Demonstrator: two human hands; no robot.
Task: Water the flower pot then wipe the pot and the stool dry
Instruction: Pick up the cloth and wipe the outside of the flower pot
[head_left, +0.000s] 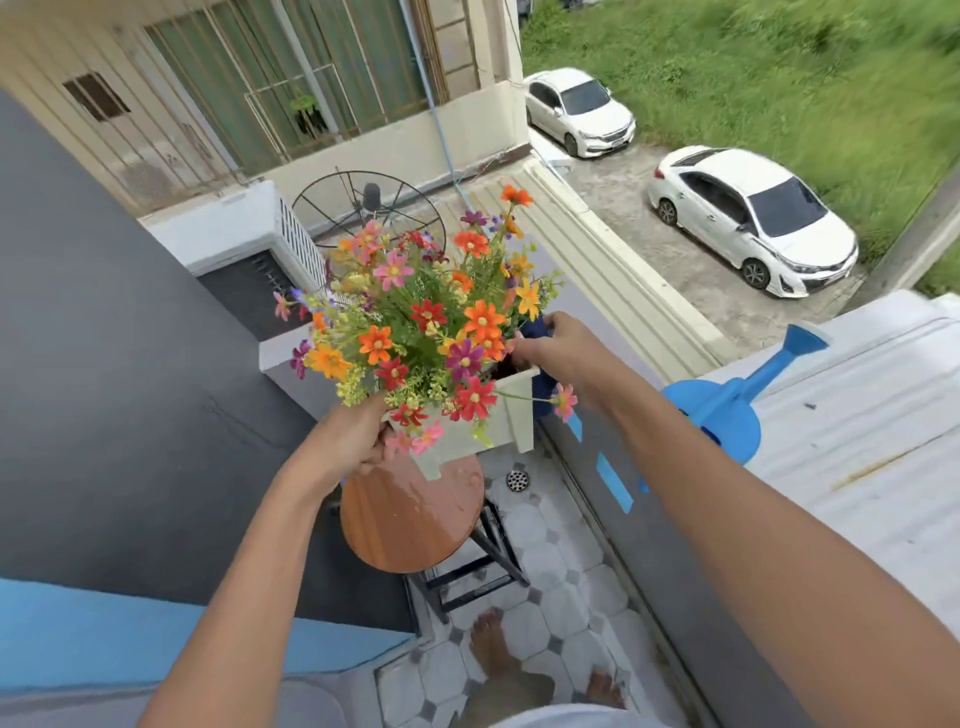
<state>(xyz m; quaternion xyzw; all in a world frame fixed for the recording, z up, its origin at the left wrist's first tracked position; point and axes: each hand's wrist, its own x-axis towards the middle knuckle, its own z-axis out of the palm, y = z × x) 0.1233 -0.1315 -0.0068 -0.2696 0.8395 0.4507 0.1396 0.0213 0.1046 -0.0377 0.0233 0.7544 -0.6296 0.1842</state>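
A white square flower pot (506, 415) full of orange, red and pink flowers (426, 317) is lifted above the round wooden stool (410, 525), tilted. My left hand (353, 441) grips the pot's near-left side under the blooms. My right hand (561, 353) presses a dark blue cloth (540, 384) against the pot's far-right rim. The stool's top shows wet drops. A blue watering can (727, 410) rests on the ledge to the right.
A grey balcony wall (649, 519) runs along the right, a dark wall on the left. The tiled floor (561, 597) has a drain (517, 479), and my bare feet stand below. An air-conditioner unit, a satellite dish and parked cars lie beyond.
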